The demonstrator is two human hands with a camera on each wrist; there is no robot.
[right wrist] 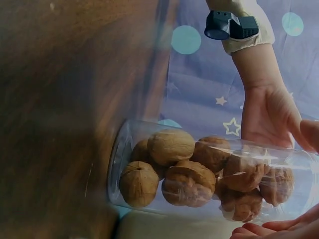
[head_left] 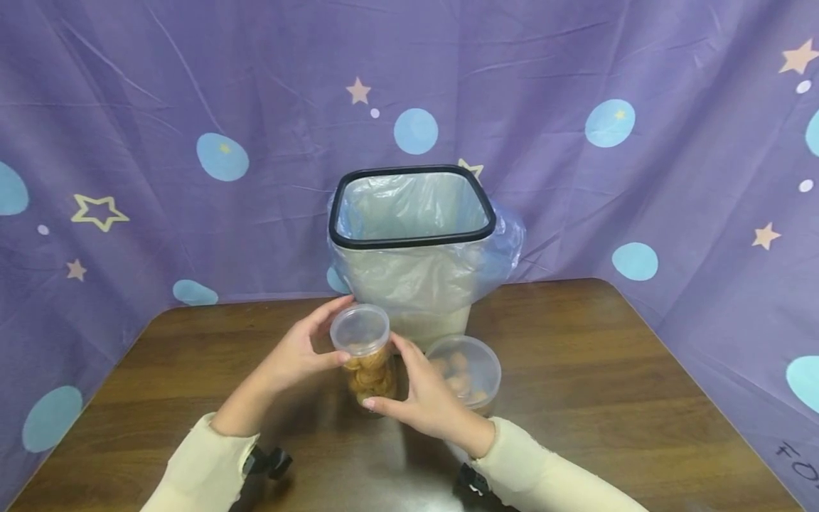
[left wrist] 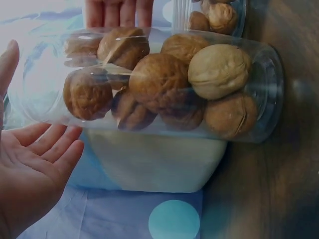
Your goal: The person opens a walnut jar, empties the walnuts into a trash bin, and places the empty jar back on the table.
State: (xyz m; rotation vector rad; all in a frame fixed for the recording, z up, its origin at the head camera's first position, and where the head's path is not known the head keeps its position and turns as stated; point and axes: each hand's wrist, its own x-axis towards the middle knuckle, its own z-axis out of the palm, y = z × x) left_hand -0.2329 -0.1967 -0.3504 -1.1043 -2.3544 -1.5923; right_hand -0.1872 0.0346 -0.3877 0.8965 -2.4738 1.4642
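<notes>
A tall clear plastic jar [head_left: 372, 380] of walnuts [left wrist: 158, 82] stands upright in front of the bin, its base close to the tabletop. My left hand [head_left: 307, 355] is around the upper end, thumb in front and fingers at the back. Lower down, my right hand [head_left: 425, 395] holds the jar from the other side with its thumb low on the front. The right fingers [left wrist: 119, 12] show behind the jar in the left wrist view. A second clear round container [head_left: 470, 370], also with walnuts inside, sits just beyond my right hand and is partly hidden by it.
A pale bin [head_left: 441, 327] with a black rim and a bluish translucent bag liner [head_left: 499, 249] stands behind the jar. Under everything is a brown wooden table [head_left: 576, 384]. A purple patterned curtain [head_left: 288, 142] hangs along the back and sides. Black wrist devices [right wrist: 232, 26] sit at both cuffs.
</notes>
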